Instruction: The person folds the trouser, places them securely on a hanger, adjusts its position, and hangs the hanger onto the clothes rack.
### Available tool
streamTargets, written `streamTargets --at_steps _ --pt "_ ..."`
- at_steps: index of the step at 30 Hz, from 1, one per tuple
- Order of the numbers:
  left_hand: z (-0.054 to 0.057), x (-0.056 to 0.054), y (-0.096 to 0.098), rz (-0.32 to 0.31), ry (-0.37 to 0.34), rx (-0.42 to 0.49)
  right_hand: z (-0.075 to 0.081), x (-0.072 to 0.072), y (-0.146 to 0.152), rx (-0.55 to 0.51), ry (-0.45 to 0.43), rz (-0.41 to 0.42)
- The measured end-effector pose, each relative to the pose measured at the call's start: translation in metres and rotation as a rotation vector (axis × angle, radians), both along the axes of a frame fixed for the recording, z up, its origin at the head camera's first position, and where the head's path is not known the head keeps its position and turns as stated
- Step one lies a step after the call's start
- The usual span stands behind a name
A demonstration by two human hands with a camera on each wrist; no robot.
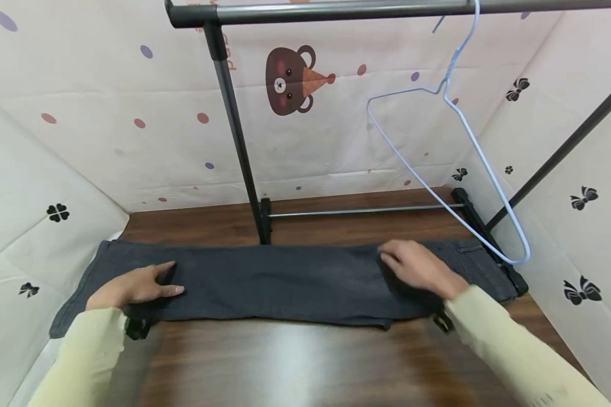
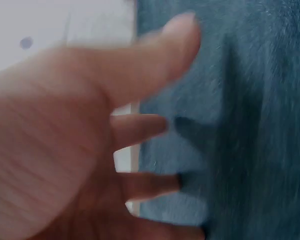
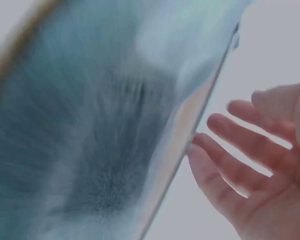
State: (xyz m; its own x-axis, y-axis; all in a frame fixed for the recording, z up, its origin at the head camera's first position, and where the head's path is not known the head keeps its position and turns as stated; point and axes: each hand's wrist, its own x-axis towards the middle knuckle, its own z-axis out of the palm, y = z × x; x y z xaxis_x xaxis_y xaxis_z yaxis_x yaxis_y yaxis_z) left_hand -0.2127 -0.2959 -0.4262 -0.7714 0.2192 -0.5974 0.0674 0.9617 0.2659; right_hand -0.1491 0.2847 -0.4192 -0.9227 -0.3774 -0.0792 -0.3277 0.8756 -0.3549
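A pair of dark jeans (image 1: pixel 285 282), folded lengthwise, stretches across the wooden surface, hem end at the left and pocketed waist end at the right. Over the hem part is my left hand (image 1: pixel 132 285), thumb and fingers spread and gripping nothing; the left wrist view shows its fingertips close to the dark cloth (image 2: pixel 270 120). My right hand (image 1: pixel 417 268) hovers over the jeans near the pocket end and casts a shadow on them. In the right wrist view its fingers (image 3: pixel 245 142) are apart and slightly bent, with no cloth between them.
A light blue wire hanger (image 1: pixel 481 152) hangs from the black rack's top rail (image 1: pixel 336 10), its lower corner in front of the waist end. A rack post (image 1: pixel 236 124) stands behind the jeans. Patterned white sheets (image 1: pixel 107 152) enclose the back and sides. Wooden surface (image 1: pixel 285 367) shows in front.
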Motion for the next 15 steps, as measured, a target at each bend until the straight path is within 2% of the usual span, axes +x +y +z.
streamTargets --at_steps 3,6,8,11,15 --pt "-0.004 -0.002 0.009 -0.020 0.041 -0.061 -0.014 -0.042 0.001 0.098 -0.001 0.009" --pt "-0.008 0.000 0.013 -0.017 0.044 -0.080 -0.027 -0.064 0.000 0.142 -0.052 0.068" --pt "-0.008 0.000 0.012 -0.022 0.057 -0.083 -0.028 -0.071 0.002 0.130 -0.060 0.057" --pt "-0.007 -0.002 0.008 -0.031 0.073 -0.093 -0.028 -0.077 0.003 0.115 -0.058 -0.016" --pt "-0.009 -0.003 0.004 -0.027 0.098 -0.110 -0.037 -0.083 -0.002 0.219 -0.028 -0.050"
